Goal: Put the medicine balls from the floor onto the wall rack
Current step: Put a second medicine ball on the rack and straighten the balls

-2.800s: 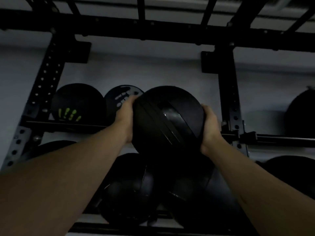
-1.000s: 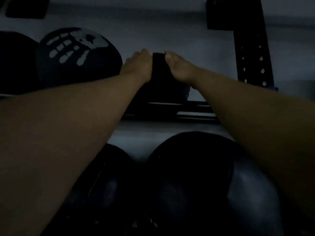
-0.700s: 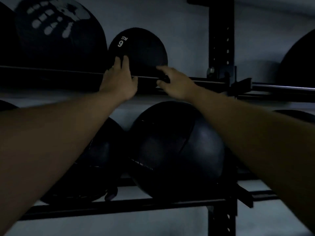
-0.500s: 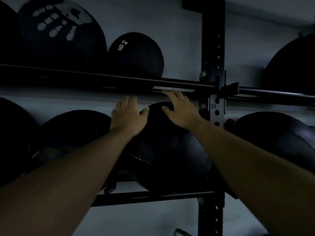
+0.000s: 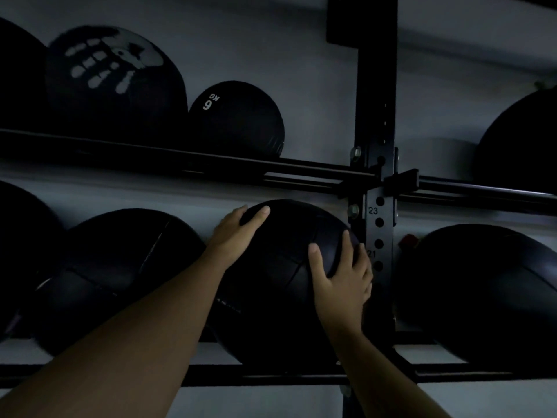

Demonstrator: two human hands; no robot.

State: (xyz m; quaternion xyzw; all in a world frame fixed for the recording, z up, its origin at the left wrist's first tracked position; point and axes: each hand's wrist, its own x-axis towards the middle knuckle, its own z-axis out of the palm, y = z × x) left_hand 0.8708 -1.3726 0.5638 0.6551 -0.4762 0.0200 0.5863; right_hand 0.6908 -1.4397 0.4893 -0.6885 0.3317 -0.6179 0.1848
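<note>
A small black medicine ball marked "6 KG" [image 5: 238, 122] rests on the upper rail [image 5: 168, 158] of the black wall rack. Below it, a large black medicine ball [image 5: 280, 285] sits on the lower rail [image 5: 271, 377]. My left hand [image 5: 238, 230] lies on that ball's upper left side, fingers spread. Its right side is under my right hand [image 5: 342, 279], fingers spread, close to the rack upright [image 5: 376, 131]. Both palms press flat on the ball.
Upper rail also carries a large ball with a white handprint [image 5: 114, 82] and another ball at far right [image 5: 521, 140]. Large black balls sit on the lower rail left [image 5: 114, 273] and right [image 5: 476, 291] of the upright. Pale wall behind.
My hands let go of the 6 kg ball on the upper rail, dropped down and came to rest on the large ball on the lower rail. The view tilted downward.
</note>
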